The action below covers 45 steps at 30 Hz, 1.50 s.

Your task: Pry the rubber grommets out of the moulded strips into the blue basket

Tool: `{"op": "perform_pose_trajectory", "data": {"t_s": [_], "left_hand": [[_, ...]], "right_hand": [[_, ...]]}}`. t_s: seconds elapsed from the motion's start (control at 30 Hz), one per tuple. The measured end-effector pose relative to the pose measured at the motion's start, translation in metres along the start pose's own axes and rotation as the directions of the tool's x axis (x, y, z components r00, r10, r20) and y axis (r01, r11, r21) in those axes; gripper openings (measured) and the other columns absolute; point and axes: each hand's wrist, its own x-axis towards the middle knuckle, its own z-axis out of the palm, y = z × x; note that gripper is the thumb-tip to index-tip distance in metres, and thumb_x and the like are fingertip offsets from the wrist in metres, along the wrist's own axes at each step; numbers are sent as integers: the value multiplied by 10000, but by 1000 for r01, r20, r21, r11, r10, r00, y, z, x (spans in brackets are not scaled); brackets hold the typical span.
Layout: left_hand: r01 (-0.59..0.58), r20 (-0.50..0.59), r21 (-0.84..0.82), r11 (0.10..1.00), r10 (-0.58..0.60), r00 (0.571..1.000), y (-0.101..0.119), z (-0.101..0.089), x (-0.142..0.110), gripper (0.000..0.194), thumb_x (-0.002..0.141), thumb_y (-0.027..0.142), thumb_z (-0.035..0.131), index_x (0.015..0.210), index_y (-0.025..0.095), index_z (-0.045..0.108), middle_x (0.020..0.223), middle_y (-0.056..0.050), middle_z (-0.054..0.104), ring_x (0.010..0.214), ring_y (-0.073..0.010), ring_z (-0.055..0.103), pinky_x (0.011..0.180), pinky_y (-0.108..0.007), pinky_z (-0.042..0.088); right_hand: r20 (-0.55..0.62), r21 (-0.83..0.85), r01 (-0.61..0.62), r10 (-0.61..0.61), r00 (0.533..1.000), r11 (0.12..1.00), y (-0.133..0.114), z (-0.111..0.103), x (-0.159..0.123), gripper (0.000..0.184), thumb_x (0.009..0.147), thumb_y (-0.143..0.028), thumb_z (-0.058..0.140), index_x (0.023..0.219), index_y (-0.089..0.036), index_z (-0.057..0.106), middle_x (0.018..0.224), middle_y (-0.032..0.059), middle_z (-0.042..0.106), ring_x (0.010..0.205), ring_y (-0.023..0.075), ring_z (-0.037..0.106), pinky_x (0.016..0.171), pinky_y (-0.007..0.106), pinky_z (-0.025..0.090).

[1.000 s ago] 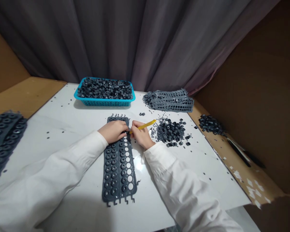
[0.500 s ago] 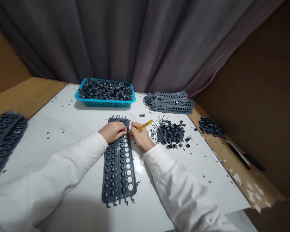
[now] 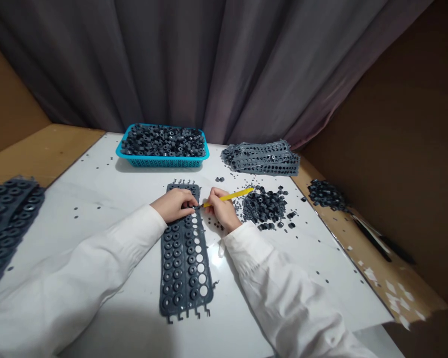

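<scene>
A dark grey rubber sheet (image 3: 185,278) with rows of moulded rings lies lengthwise on the white table. Down its right column runs a line of round holes with white showing through. My left hand (image 3: 176,205) rests over the upper part of the sheet, fingers bent and pinching at its right column; the exact spot under the fingertips is hidden. Held like a pen in my right hand (image 3: 221,206) is a slim yellow-handled tool (image 3: 233,195). Its thin dark tip meets the sheet's right edge, close to my left fingertips.
A blue basket (image 3: 168,161) full of small black rubber parts stands at the back. Right of it lie punched-out sheets (image 3: 263,158), with a heap of loose parts (image 3: 265,206) nearer. More ringed sheets (image 3: 7,219) are at far left; black pieces (image 3: 325,194) and a dark-handled tool (image 3: 373,241) at right.
The yellow tool has shifted slightly right in my right hand, its handle lying flatter. My left thumb and fingers are a little more apart. The sheet stays in place.
</scene>
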Motion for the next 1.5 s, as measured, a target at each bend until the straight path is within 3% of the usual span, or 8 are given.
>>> {"op": "perform_pose_trajectory", "data": {"t_s": [0.4, 0.53, 0.67, 0.77, 0.87, 1.0, 1.13, 1.5], "left_hand": [[1, 24, 25, 1000, -2, 1000, 1, 0, 0, 183, 761, 177, 610, 925, 130, 676, 824, -51, 629, 710, -145, 581, 682, -242, 462], [-101, 59, 201, 974, 91, 994, 7, 0, 0, 185, 819, 180, 556, 966, 159, 666, 888, -63, 618, 821, -174, 600, 754, -268, 466], [-183, 118, 497, 848, 143, 983, 18, 3, 2, 158, 845, 147, 513, 813, 117, 665, 812, -95, 626, 794, -211, 606, 714, -315, 468], [-238, 141, 574, 783, 191, 971, 22, 6, 4, 152, 828, 89, 513, 764, 95, 650, 736, -99, 630, 759, -214, 610, 679, -317, 458], [-189, 80, 522, 831, 173, 982, 17, 6, 3, 149, 830, 104, 514, 768, 105, 649, 747, -96, 647, 735, -206, 618, 657, -306, 447], [-20, -81, 180, 983, 35, 996, 5, 6, 0, 132, 826, 217, 555, 802, 149, 666, 782, -42, 677, 701, -157, 613, 640, -246, 435], [101, -119, -44, 994, -106, 987, -1, 8, 0, 122, 795, 225, 590, 779, 148, 683, 700, -16, 671, 624, -128, 581, 603, -216, 414], [13, 20, 64, 998, -14, 1000, 6, -7, 0, 259, 756, 196, 633, 1007, 138, 668, 899, -59, 661, 748, -160, 602, 713, -254, 460]], "right_hand": [[75, -164, 24, -11, 997, 986, -4, 2, -5, 194, 689, -156, 443, 509, -202, 391, 399, -64, 493, 405, 96, 446, 446, 204, 342], [76, -260, 71, -53, 996, 963, -7, 5, -6, 225, 711, -156, 428, 499, -202, 369, 394, -63, 448, 425, 96, 425, 451, 207, 317], [82, -316, 131, -110, 991, 940, -7, 8, -5, 240, 713, -150, 421, 492, -205, 345, 396, -62, 399, 433, 97, 391, 437, 212, 279], [83, -311, 129, -108, 991, 942, -6, 8, -5, 241, 708, -146, 418, 489, -208, 336, 390, -62, 391, 427, 99, 388, 433, 213, 278], [77, -291, 95, -75, 994, 952, -5, 7, -3, 232, 700, -143, 414, 490, -210, 342, 386, -60, 407, 422, 102, 402, 429, 213, 287], [76, -282, 76, -57, 995, 957, -5, 6, -3, 226, 697, -144, 415, 488, -207, 358, 387, -58, 431, 419, 102, 414, 432, 210, 301], [88, -274, 85, -63, 994, 958, -6, 7, -4, 226, 702, -151, 414, 486, -204, 373, 390, -57, 444, 417, 102, 422, 435, 210, 306], [-27, -37, 8, -9, 1000, 999, -2, 0, 0, 177, 652, -179, 444, 491, -213, 380, 369, -62, 480, 364, 100, 412, 418, 212, 321]]}}
